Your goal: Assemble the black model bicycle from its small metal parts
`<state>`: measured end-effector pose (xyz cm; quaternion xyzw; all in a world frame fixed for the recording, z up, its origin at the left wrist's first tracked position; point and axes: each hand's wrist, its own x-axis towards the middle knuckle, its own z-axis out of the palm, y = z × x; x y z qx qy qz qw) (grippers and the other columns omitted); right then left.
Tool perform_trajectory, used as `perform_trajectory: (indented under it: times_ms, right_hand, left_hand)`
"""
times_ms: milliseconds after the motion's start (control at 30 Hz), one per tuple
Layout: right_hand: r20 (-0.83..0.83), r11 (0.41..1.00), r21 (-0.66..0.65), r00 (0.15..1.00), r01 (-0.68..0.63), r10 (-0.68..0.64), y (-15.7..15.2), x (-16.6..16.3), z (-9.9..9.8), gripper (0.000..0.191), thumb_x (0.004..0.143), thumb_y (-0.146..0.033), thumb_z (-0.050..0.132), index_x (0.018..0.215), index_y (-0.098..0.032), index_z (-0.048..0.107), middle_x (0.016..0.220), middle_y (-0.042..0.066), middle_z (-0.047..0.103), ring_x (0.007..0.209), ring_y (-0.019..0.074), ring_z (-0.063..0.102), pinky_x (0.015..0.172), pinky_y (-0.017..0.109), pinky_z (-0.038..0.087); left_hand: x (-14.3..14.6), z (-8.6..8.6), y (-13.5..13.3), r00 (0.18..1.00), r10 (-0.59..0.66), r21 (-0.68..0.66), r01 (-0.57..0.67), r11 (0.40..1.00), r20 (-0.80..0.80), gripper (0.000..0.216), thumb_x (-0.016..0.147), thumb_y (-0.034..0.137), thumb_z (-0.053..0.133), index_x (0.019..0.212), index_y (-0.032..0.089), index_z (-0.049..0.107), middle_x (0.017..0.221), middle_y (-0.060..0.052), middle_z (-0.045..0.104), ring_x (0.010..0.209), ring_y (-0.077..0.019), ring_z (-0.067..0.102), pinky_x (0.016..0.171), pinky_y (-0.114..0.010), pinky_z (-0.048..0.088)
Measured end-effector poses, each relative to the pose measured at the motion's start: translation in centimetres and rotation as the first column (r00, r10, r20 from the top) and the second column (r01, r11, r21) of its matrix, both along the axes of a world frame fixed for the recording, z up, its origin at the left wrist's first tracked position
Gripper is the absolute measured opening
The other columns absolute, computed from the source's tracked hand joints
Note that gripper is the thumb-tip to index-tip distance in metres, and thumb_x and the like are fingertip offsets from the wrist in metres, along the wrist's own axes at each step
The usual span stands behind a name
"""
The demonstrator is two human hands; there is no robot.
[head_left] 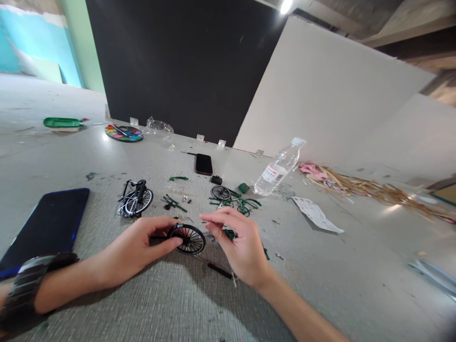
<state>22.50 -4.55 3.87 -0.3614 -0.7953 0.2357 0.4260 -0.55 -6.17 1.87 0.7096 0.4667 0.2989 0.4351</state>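
Note:
Between the thumb and fingers of my left hand [138,242] is a small black toy bicycle wheel [195,237], tilted, with thin spokes. My right hand [242,242] hovers just right of it, thumb and fingertips pinched together; whatever they hold, if anything, is too small to make out. Below the hands lies a thin tool with a black handle [220,271]. Beyond them are a second small wheel [221,192], green bicycle frame parts [249,204] and more green pieces [174,202]. A partly built black-and-silver model bicycle [137,197] stands to the left.
At left lies a large dark phone or tablet [50,221]. Farther back are a smaller phone [204,164], a small black box [216,180], a paint palette [124,133] and a green dustpan [62,122]. A clear bottle [280,168] and paper sheet [315,214] are at right.

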Motion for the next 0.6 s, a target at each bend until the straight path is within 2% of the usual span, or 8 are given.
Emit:
perform_trajectory:
  times_ms: [233, 400, 600]
  right_hand:
    - [0.015, 1.0, 0.01, 1.0, -0.001, 0.001, 0.03, -0.21, -0.17, 0.012, 0.095, -0.021, 0.06, 0.096, -0.023, 0.072, 0.09, 0.002, 0.072, 0.085, 0.0149, 0.066, 0.076, 0.031, 0.052]
    - [0.041, 1.0, 0.019, 0.999, -0.004, 0.003, 0.01, -0.08, -0.1, 0.016, 0.097, -0.02, 0.056, 0.101, -0.023, 0.072, 0.092, 0.002, 0.07, 0.085, 0.0145, 0.065, 0.074, 0.03, 0.051]
    - [0.076, 0.999, 0.044, 0.997, 0.019, -0.023, 0.1, -0.08, -0.09, 0.016, 0.098, -0.021, 0.054, 0.098, -0.024, 0.07, 0.09, 0.002, 0.07, 0.083, 0.0153, 0.064, 0.073, 0.031, 0.051]
  left_hand:
    - [-0.06, -0.06, 0.06, 1.0, -0.009, -0.006, 0.009, 1.0, 0.005, 0.028, 0.091, 0.043, 0.058, 0.103, 0.021, 0.07, 0.102, -0.003, 0.074, 0.093, -0.0222, 0.068, 0.085, -0.035, 0.054]
    - [-0.14, -0.26, 0.0, 1.0, 0.006, -0.017, -0.006, 1.0, 0.015, 0.031, 0.091, 0.045, 0.059, 0.107, 0.021, 0.069, 0.103, -0.003, 0.075, 0.092, -0.0216, 0.068, 0.084, -0.033, 0.055]
    - [-0.12, -0.28, 0.0, 1.0, 0.006, 0.005, -0.006, 1.0, -0.001, 0.028, 0.09, 0.044, 0.058, 0.102, 0.022, 0.071, 0.09, -0.002, 0.074, 0.089, -0.0218, 0.068, 0.081, -0.032, 0.055]
